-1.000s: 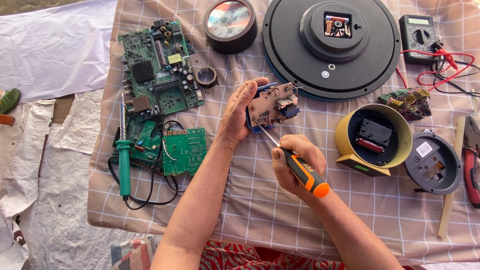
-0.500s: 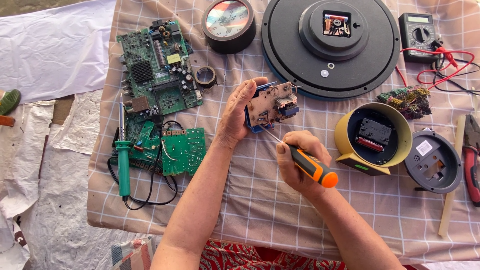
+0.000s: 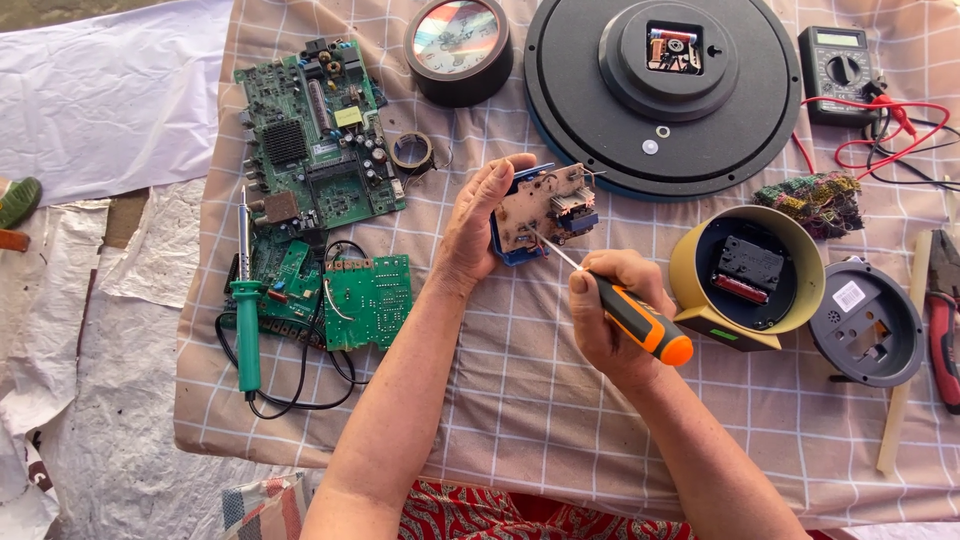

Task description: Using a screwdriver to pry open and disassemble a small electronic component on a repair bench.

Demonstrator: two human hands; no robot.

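1. From the head view, our left hand (image 3: 478, 225) is closed around a small blue-cased circuit module (image 3: 545, 210), holding it tilted above the checked cloth (image 3: 540, 400) that covers the tabletop, its brown board facing us.
2. Our right hand (image 3: 612, 315) is wrapped tight on an orange-and-black screwdriver (image 3: 640, 322); its thin shaft runs up and left, with the tip touching the module's board.
3. The module sits just below the large black round clock back (image 3: 600, 130) and left of the yellow round clock case (image 3: 745, 272).
4. To our left lie a large green circuit board (image 3: 315, 140), a smaller green board (image 3: 370, 300) and a green-handled soldering iron (image 3: 245, 310).
5. At the far right we see a multimeter (image 3: 840, 70) with red leads, a grey round housing (image 3: 865, 322) and red-handled pliers (image 3: 942, 320).
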